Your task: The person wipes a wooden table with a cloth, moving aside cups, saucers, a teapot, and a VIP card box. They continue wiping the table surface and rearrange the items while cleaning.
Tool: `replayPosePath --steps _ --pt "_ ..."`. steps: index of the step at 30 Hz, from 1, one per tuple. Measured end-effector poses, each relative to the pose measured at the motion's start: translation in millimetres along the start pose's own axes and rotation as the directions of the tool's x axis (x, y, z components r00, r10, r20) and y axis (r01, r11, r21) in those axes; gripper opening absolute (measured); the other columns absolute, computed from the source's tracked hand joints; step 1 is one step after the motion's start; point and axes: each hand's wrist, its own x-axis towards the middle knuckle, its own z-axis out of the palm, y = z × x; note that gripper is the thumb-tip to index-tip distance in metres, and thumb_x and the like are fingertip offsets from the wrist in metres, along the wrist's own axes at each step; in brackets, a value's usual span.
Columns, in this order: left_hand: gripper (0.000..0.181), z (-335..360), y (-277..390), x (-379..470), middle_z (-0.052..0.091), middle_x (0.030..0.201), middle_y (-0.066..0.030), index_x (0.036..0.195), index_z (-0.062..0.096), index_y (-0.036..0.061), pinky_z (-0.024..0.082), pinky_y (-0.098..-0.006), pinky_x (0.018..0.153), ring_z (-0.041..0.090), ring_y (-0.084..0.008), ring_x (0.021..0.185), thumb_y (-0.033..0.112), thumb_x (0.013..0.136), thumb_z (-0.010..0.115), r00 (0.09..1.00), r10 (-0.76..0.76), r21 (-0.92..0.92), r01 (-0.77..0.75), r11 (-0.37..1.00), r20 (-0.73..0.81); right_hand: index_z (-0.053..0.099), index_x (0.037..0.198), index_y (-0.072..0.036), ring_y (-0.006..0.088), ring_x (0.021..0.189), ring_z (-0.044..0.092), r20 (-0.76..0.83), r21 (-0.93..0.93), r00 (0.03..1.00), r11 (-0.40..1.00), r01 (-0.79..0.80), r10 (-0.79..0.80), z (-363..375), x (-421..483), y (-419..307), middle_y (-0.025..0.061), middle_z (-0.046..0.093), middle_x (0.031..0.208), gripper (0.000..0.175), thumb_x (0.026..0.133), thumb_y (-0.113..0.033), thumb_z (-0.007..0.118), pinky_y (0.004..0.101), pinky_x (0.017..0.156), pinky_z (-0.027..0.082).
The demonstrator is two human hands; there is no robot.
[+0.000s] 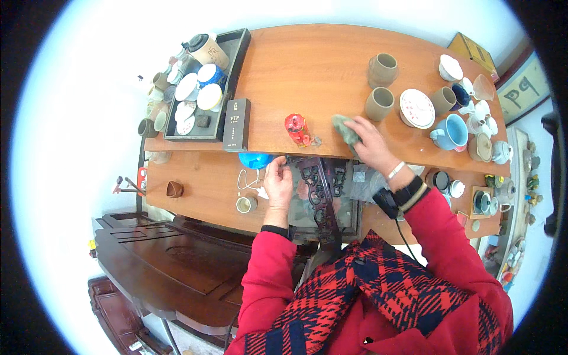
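My right hand (372,144) grips a crumpled grey-green cloth (345,128) against the upper wooden shelf (284,66), close to its front edge. Left of the cloth stands a red can-shaped container (296,128), with a small clear crumpled bit (316,141) by its base. My left hand (278,179) is lower, just in front of the shelf edge, its fingers loosely bent and nothing visible in them. Near its fingertips is a bright blue round object (255,160), partly under the shelf. Two brown-grey clay cups (380,104) (382,71) stand beyond my right hand.
A dark tray (242,57) with cups and lids is at left, beside a black box (236,126). A lidded white bowl (417,108), a blue mug (449,132) and several cups crowd the right. Below, a carved dark wood post (324,199) rises before the lower surface (204,177).
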Motion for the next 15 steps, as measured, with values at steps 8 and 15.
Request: replayPosePath --steps 8,15 --pt "0.025 21.3 17.5 -19.0 0.059 0.099 -0.0104 0.108 0.053 -0.001 0.051 -0.0285 0.072 0.06 -0.0188 0.084 0.016 0.09 0.046 0.753 -0.483 -0.429 0.654 0.624 0.446 0.059 0.107 -0.008 0.0336 0.106 0.051 0.237 -0.217 0.967 0.965 0.145 -0.092 39.2 60.9 1.9 0.0144 0.057 0.112 0.036 0.073 -0.003 0.051 0.0404 0.091 0.04" --pt "0.044 54.9 26.5 -9.5 0.06 0.105 -0.0116 0.11 0.052 -0.0002 0.049 -0.0348 0.08 0.058 -0.0213 0.094 0.037 0.096 0.033 0.641 -0.4 -0.718 0.693 -0.066 0.655 0.061 0.103 -0.006 0.0327 0.101 0.055 0.449 0.091 0.843 0.954 0.287 -0.296 19.4 -2.0 -24.0 0.0138 0.06 0.105 0.033 0.07 -0.003 0.053 0.0395 0.085 0.043"
